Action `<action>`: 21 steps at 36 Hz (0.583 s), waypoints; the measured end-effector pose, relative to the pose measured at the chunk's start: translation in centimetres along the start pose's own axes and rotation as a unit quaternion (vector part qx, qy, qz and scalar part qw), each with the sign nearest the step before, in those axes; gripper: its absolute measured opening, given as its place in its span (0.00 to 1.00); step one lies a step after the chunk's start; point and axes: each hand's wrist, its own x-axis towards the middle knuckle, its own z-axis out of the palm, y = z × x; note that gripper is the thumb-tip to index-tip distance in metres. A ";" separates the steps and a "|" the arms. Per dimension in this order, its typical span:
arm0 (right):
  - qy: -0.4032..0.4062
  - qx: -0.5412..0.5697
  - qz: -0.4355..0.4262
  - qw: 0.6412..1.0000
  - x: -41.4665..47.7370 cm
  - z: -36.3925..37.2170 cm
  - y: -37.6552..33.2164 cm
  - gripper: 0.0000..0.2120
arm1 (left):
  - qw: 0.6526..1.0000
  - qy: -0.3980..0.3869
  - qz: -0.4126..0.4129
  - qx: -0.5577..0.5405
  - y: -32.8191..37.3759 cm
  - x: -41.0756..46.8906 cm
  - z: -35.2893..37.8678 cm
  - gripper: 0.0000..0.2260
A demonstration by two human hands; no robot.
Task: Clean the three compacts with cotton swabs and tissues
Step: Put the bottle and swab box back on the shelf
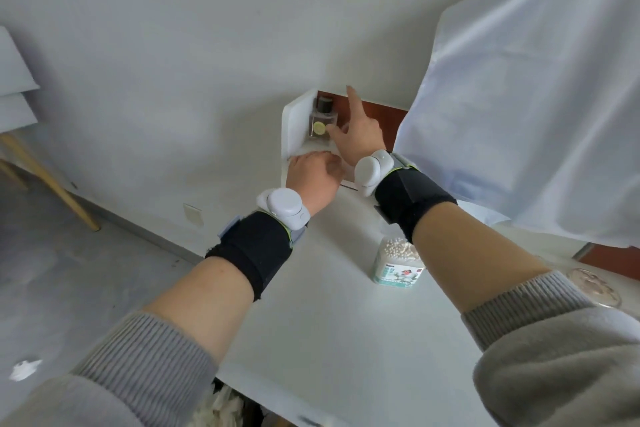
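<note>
No compact shows plainly. The likeliest spot is under my left hand (313,177), which is curled down on the floor of the white cubby (293,125) at the far edge of the table (329,329). Whether those fingers actually hold one I cannot tell, since they hide whatever is beneath.

I expect a compact to be light, hard and smooth, so it could slip, and its hinged lid could flop open. I would pinch it across the rim on opposite edges with the lid pressed shut, and keep my fingers off any mirror.

My right hand (360,139) is spread and holds nothing, with the forefinger straight up and the thumb beside a bottle (322,121). That bottle looks like glass and easy to tip.

The swabs (398,263) stand nearer me on the table. A round clear thing (594,288) lies near my right sleeve, and it may be a compact.
</note>
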 end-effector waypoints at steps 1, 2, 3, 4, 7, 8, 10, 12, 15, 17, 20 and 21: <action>0.008 -0.005 0.001 1.000 -0.7 -0.5 0.1 0.33 | 0.999 0.001 -0.009 -0.032 0.2 -0.6 -0.2 0.14; 0.013 -0.011 0.000 1.000 -1.2 -1.0 0.2 0.30 | 0.998 0.004 -0.015 -0.056 0.4 -1.2 -0.3 0.12; 0.016 -0.014 -0.005 1.000 -1.8 -1.8 0.3 0.27 | 0.997 0.010 -0.017 -0.075 0.8 -1.8 -0.3 0.12; 0.017 -0.013 -0.009 1.000 -2.0 -2.0 0.4 0.25 | 0.995 0.017 -0.024 -0.091 0.7 -2.1 -0.3 0.11; 0.023 -0.007 -0.007 1.000 -3.9 -4.2 1.1 0.18 | 0.992 0.034 -0.002 -0.120 1.7 -4.1 -0.1 0.10; 0.017 -0.001 -0.005 1.000 -4.5 -4.9 1.4 0.15 | 0.991 0.027 0.007 -0.127 2.1 -4.8 0.0 0.10; -0.003 0.006 -0.009 1.000 -5.8 -6.4 2.2 0.11 | 0.985 -0.021 0.015 -0.169 2.6 -6.4 0.4 0.14; -0.019 -0.007 -0.006 1.000 -7.7 -8.1 3.1 0.09 | 0.969 -0.106 -0.004 -0.222 3.2 -8.0 1.1 0.24; -0.051 -0.026 0.021 0.998 -10.0 -9.5 4.1 0.09 | 0.945 -0.209 -0.038 -0.250 3.6 -9.6 2.4 0.37; -0.090 -0.036 0.045 0.994 -11.3 -9.8 4.4 0.12 | 0.934 -0.231 -0.060 -0.266 3.8 -10.1 3.3 0.41; -0.136 -0.050 0.049 0.988 -14.0 -11.0 5.0 0.14 | 0.921 -0.247 -0.084 -0.290 4.8 -11.1 4.6 0.45; -0.146 -0.057 0.041 0.987 -14.3 -10.9 5.0 0.14 | 0.921 -0.242 -0.087 -0.294 4.5 -11.0 4.8 0.46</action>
